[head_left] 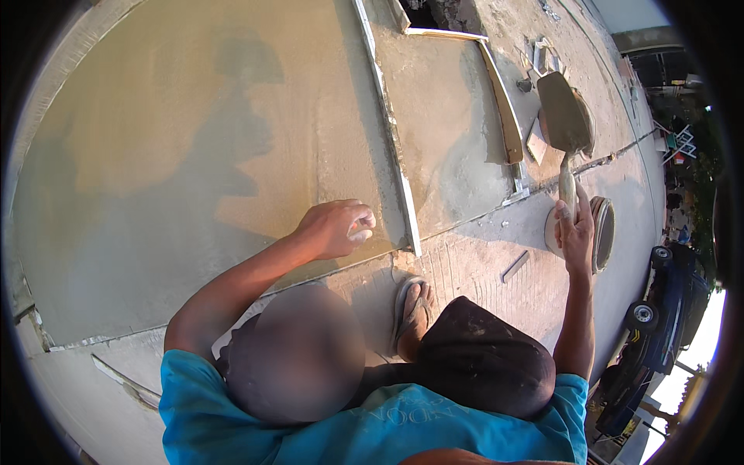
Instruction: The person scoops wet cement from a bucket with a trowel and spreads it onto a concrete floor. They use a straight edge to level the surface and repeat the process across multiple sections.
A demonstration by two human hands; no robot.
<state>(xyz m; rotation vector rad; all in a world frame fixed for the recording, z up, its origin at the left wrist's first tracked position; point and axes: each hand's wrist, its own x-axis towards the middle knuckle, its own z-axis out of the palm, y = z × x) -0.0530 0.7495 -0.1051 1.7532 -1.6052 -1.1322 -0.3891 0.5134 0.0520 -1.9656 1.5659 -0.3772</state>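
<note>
My right hand is wrapped round the handle of a trowel, whose broad blade points away from me, smeared with grey mortar. Behind that hand stands a round bucket. My left hand hovers over the near edge of a smooth, damp-looking concrete slab, its fingers loosely curled with pale smears on them. Nothing shows in its grip. To the right of that hand, a long straight strip divides the slab from a narrower concrete section.
A second round container is partly hidden behind the trowel blade. A wooden board edges the narrow section. A small flat bar lies on the ground near my sandalled foot. Farther right, a dark vehicle is parked.
</note>
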